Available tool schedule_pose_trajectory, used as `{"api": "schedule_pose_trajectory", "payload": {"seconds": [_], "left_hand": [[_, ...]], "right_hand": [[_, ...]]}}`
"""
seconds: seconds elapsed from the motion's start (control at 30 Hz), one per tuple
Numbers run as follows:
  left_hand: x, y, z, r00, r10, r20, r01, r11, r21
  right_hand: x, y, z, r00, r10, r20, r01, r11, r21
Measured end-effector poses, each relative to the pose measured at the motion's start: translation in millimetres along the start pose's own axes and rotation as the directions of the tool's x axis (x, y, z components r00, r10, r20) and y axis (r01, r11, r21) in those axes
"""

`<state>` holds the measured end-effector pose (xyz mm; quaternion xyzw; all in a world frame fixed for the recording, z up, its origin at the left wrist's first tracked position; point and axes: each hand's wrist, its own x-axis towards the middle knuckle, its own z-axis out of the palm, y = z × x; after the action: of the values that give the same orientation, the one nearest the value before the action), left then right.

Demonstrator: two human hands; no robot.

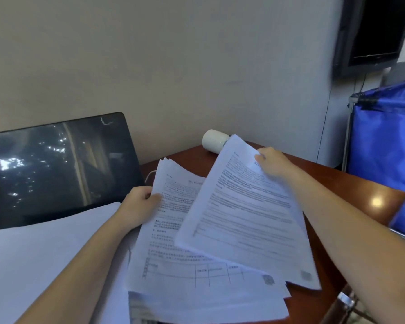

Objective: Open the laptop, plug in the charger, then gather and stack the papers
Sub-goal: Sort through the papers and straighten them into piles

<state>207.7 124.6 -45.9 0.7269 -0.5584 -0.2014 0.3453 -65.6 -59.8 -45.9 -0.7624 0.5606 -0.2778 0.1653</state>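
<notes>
laptop [56, 167]: open at the far left of the desk, lid upright. We note a dark screen with pale reflections. Its lower part is hidden under paper.
blank sheets [45, 253]: white, unprinted on the side we see, spread over the near left, lapping the laptop's lower edge.
white cable [150, 175]: we log a short loop just right of the laptop, behind the printed stack. We cannot tell whether it is plugged in.
printed stack [173, 265]: several pages of text with a table near the bottom, fanned at the edges, lying centre-near on the desk.
left hand [139, 204]: grasps the stack's left edge, thumb on top of the page, fingers curled beneath.
upper sheets [243, 218]: printed pages, tilted, overlapping the right part of the stack. They are blurred, so we give no count.
right hand [274, 162]: pinches the far edge of the upper sheets, thumb on the printed face.
desk [351, 185]: reddish-brown, glossy, bare at the far right corner.
white cylinder [214, 140]: on its side at the far edge of the desk, next to the wall.
blue bag [388, 148]: on a metal frame, right of the desk.
wall monitor [374, 31]: dark, upper right.
</notes>
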Motion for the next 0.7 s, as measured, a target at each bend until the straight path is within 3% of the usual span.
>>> {"api": "schedule_pose_trajectory", "payload": {"seconds": [0.17, 0.27, 0.43, 0.6, 0.7], "left_hand": [[8.6, -6.9, 2.9, 0.996, -0.087, 0.029, 0.089, 0.995, -0.054], [13.9, -6.3, 7.0, 0.986, -0.16, -0.036, 0.157, 0.984, -0.081], [16.5, -12.3, 14.3, 0.989, -0.141, 0.039, 0.137, 0.986, 0.096], [17.8, -16.8, 14.4, 0.991, -0.131, -0.024, 0.133, 0.974, 0.182], [16.3, -15.6, 14.9, 0.992, -0.118, -0.051, 0.126, 0.974, 0.188]], "right_hand": [[-9.9, -52.9, 28.0, 0.978, -0.197, 0.064, 0.201, 0.977, -0.07], [-14.7, -90.9, 58.0, 0.958, -0.264, 0.108, 0.275, 0.955, -0.107], [-16.7, -115.5, 88.2, 0.984, -0.165, 0.072, 0.172, 0.978, -0.117], [-22.7, -80.2, 61.4, 0.992, -0.112, 0.057, 0.105, 0.988, 0.112], [-28.8, -30.0, 26.7, 0.998, 0.043, 0.052, -0.035, 0.987, -0.156]]}}
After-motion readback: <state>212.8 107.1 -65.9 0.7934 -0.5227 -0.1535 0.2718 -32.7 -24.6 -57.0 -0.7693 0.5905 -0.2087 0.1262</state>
